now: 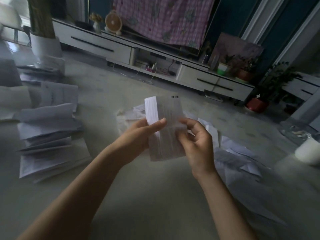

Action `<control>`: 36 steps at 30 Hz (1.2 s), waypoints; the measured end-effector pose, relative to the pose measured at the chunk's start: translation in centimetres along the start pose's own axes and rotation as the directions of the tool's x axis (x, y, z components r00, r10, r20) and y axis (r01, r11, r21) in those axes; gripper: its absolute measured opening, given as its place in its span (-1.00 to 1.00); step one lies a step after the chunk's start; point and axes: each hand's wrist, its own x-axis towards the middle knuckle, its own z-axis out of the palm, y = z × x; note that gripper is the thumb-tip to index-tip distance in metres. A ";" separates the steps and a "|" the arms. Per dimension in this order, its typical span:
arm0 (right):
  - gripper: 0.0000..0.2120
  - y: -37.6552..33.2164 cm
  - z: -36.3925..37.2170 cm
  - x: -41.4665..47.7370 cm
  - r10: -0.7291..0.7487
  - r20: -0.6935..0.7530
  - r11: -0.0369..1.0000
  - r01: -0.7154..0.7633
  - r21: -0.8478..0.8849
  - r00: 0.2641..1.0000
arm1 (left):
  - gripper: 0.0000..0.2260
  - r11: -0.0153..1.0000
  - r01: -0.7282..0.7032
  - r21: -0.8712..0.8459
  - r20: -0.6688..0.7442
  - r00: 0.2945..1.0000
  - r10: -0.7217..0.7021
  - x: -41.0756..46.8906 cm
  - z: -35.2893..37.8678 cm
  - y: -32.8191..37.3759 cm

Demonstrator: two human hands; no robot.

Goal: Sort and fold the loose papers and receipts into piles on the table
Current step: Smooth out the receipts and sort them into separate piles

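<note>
My left hand [138,135]: curled on the receipt's left edge, thumb pressed on the front over a turned-in flap, fingers behind.
My right hand [197,137]: pinching the right edge, thumb in front, fingers loosely bent behind.
Receipt [164,149]: upright between my two hands, lifted off the table [155,205]; long, pale, printed in faint lines.
Handling, judged: very light, thin and limp; light shows through its top. It will flop if I hold it by one corner, crease at a touch and tear if tugged.
Best hold, judged: both side edges near the fold line, thumbs in front to press the crease.
Folded pile [48,135]: well left of my left hand, fanned and slumping on the table; likely where this one goes.
Loose papers [242,156]: just right of my right hand and below it, unsorted and overlapping.
Crumpled heap [131,115]: just beyond my hands, partly hidden by the receipt.
White container [308,151]: far right of my right hand; blurred.
In the way, judged: nothing between my hands and the folded pile; the loose sheets crowd the right side.
Far beyond: TV cabinet [103,47], small fan [113,22], potted plant [270,84].
</note>
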 end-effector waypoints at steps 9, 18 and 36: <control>-0.85 0.1 -0.5 0.4 0.253 0.038 0.965 -0.255 0.059 0.967 | -0.70 0.998 -0.008 0.066 -0.137 0.990 0.017 0.4 -0.9 -0.3; -0.83 0.4 -0.8 0.6 0.093 -0.080 0.996 -0.093 0.005 0.992 | -0.89 0.990 0.066 0.123 -0.174 0.984 -0.044 0.4 -0.7 -0.5; -0.95 0.8 -1.8 1.1 0.332 0.015 0.934 -0.331 0.135 0.943 | -0.87 0.990 0.090 0.110 -0.171 0.983 -0.070 0.1 -0.3 -0.1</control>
